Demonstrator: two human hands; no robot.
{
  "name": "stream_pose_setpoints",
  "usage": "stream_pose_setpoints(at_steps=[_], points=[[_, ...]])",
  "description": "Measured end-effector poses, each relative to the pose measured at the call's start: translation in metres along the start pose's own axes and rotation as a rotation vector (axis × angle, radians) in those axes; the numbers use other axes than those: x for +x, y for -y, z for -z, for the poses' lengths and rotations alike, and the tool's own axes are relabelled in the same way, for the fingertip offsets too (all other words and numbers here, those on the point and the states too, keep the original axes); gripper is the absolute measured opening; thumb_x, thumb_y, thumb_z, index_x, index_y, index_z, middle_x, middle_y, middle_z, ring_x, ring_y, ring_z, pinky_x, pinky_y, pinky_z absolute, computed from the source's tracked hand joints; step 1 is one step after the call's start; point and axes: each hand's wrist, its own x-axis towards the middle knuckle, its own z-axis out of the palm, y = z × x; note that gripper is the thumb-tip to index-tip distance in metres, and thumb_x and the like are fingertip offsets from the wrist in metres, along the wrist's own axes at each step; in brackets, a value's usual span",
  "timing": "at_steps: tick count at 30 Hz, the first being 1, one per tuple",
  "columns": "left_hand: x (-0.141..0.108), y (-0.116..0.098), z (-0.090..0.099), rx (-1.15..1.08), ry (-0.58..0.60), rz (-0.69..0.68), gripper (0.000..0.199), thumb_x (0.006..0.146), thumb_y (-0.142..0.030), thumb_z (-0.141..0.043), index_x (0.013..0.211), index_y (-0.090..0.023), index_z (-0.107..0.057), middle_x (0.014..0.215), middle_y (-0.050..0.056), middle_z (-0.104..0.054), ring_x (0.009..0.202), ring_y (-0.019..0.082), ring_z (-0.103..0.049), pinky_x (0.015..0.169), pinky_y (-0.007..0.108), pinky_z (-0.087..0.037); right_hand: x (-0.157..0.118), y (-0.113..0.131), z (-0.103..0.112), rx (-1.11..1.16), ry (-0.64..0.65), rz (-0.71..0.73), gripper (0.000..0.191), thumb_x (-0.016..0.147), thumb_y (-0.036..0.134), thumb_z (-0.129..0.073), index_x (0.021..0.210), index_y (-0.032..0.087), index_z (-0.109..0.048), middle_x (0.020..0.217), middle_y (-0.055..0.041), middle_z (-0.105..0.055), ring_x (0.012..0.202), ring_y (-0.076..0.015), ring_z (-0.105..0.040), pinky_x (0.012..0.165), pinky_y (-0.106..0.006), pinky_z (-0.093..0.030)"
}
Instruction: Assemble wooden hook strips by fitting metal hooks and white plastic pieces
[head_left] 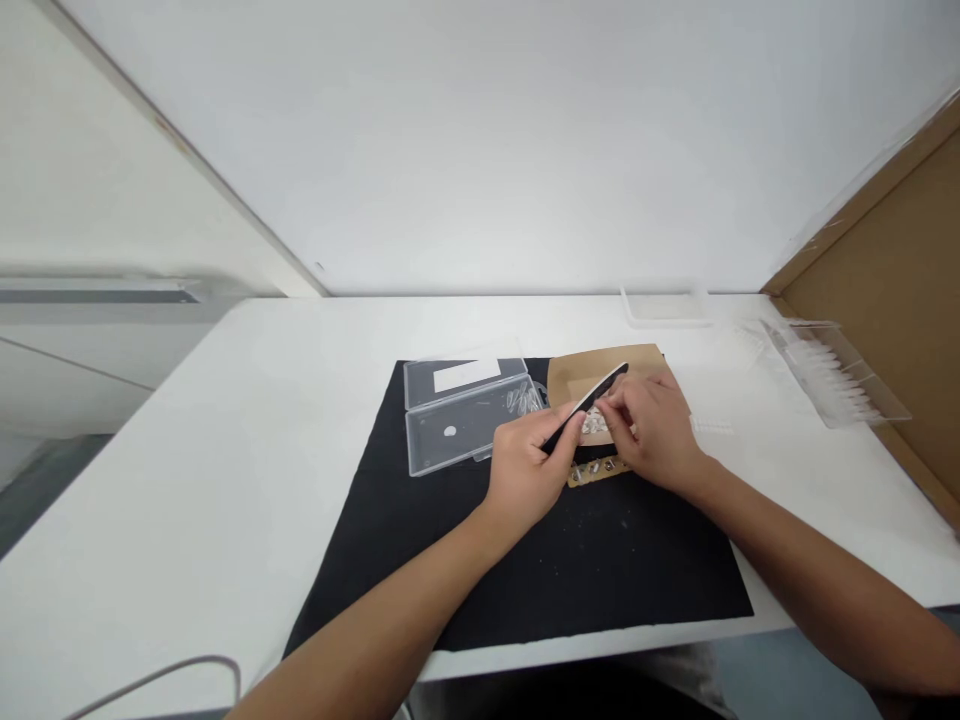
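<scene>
In the head view my left hand (529,460) is closed around a dark nail file (596,393) with a pale edge, which points up and to the right. My right hand (651,425) is pinched close against the file's middle; whatever its fingertips hold is too small to make out. Below the hands, a brown cardboard tray (626,358) carries small whitish pieces (595,424), partly covered by my fingers. A tan strip (592,474) with small shiny pieces lies just in front of it. To the left rests an opened clear plastic case (431,455) with clear nail-tip-like pieces (519,400) inside.
A black mat (600,580) with pale specks lies under the work on the white table (187,480). A clear box of white nail tips (836,385) is at right, beside a brown board (900,260). A shallow clear tray (666,308) stands near the back wall.
</scene>
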Motion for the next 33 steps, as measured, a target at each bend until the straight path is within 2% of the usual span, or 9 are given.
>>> stream_pose_setpoints(at_steps=[4, 7, 9, 12, 16, 18, 22, 27, 33], points=[[0.001, -0.001, 0.001, -0.001, -0.016, 0.001, 0.028, 0.103, -0.028, -0.063, 0.086, -0.019, -0.083, 0.073, 0.000, -0.076, 0.066, 0.014, -0.069, 0.067, 0.024, -0.053, 0.002, 0.000, 0.000, -0.026, -0.048, -0.040, 0.027, 0.106, 0.030, -0.054, 0.081, 0.024, -0.046, 0.068, 0.0031, -0.062, 0.058, -0.0152, -0.051, 0.077, -0.038, -0.035], [0.003, -0.002, 0.003, 0.011, -0.010, -0.009, 0.029, 0.104, -0.028, -0.062, 0.086, -0.019, -0.082, 0.071, 0.000, -0.075, 0.063, 0.014, -0.068, 0.065, 0.024, -0.053, 0.003, 0.002, 0.001, -0.012, -0.010, 0.014, 0.027, 0.106, 0.028, -0.054, 0.081, 0.024, -0.045, 0.070, 0.0025, -0.064, 0.060, -0.0157, -0.054, 0.076, -0.038, -0.036], [0.003, -0.003, 0.004, 0.012, -0.003, -0.025, 0.028, 0.104, -0.028, -0.061, 0.090, -0.019, -0.083, 0.073, 0.000, -0.076, 0.064, 0.014, -0.069, 0.066, 0.024, -0.054, 0.003, 0.003, 0.001, -0.016, -0.020, 0.035, 0.027, 0.106, 0.028, -0.055, 0.081, 0.024, -0.045, 0.070, 0.0023, -0.065, 0.062, -0.0160, -0.057, 0.077, -0.038, -0.037], [0.002, -0.001, 0.004, 0.015, -0.013, -0.053, 0.023, 0.105, -0.027, -0.062, 0.106, -0.020, -0.084, 0.089, 0.003, -0.083, 0.075, 0.017, -0.075, 0.074, 0.027, -0.059, 0.002, 0.004, 0.004, 0.006, -0.056, 0.002, 0.027, 0.105, 0.028, -0.057, 0.081, 0.024, -0.046, 0.071, 0.0022, -0.066, 0.063, -0.0164, -0.061, 0.078, -0.039, -0.038], [0.001, 0.003, 0.003, 0.072, -0.037, -0.112, 0.023, 0.105, -0.026, -0.062, 0.115, -0.020, -0.081, 0.099, 0.005, -0.084, 0.084, 0.019, -0.078, 0.078, 0.028, -0.060, -0.005, 0.002, 0.011, 0.203, -0.134, -0.037, 0.020, 0.105, 0.029, -0.059, 0.087, 0.025, -0.052, 0.074, 0.0020, -0.068, 0.071, -0.0183, -0.065, 0.081, -0.041, -0.042], [0.001, 0.005, 0.003, 0.125, -0.049, -0.149, 0.023, 0.106, -0.025, -0.060, 0.117, -0.019, -0.079, 0.098, 0.005, -0.083, 0.084, 0.018, -0.077, 0.078, 0.028, -0.059, -0.009, 0.001, 0.015, 0.353, -0.186, -0.126, 0.018, 0.106, 0.030, -0.060, 0.090, 0.026, -0.053, 0.077, 0.0014, -0.067, 0.075, -0.0189, -0.065, 0.081, -0.041, -0.045], [0.003, 0.008, 0.006, 0.214, -0.015, -0.187, 0.023, 0.108, -0.025, -0.057, 0.121, -0.017, -0.074, 0.102, 0.007, -0.079, 0.092, 0.020, -0.074, 0.085, 0.031, -0.059, -0.014, 0.002, 0.016, 0.580, -0.177, -0.229, 0.021, 0.107, 0.035, -0.059, 0.089, 0.026, -0.054, 0.080, 0.0000, -0.062, 0.075, -0.0185, -0.062, 0.074, -0.038, -0.049], [0.003, 0.011, 0.008, 0.299, 0.107, -0.144, 0.034, 0.113, -0.035, -0.047, 0.132, -0.017, -0.068, 0.109, 0.010, -0.075, 0.102, 0.023, -0.072, 0.089, 0.034, -0.059, -0.012, 0.001, 0.015, 0.698, -0.161, -0.293, 0.024, 0.107, 0.038, -0.060, 0.088, 0.025, -0.054, 0.078, 0.0005, -0.060, 0.071, -0.0169, -0.058, 0.069, -0.035, -0.050], [0.001, 0.014, 0.009, 0.380, 0.083, -0.230, 0.034, 0.113, -0.035, -0.048, 0.135, -0.016, -0.065, 0.107, 0.011, -0.074, 0.101, 0.023, -0.070, 0.088, 0.035, -0.058, -0.012, -0.004, 0.014, 0.728, -0.145, -0.347, 0.027, 0.106, 0.043, -0.062, 0.087, 0.025, -0.055, 0.076, 0.0012, -0.059, 0.069, -0.0162, -0.058, 0.066, -0.034, -0.049]])
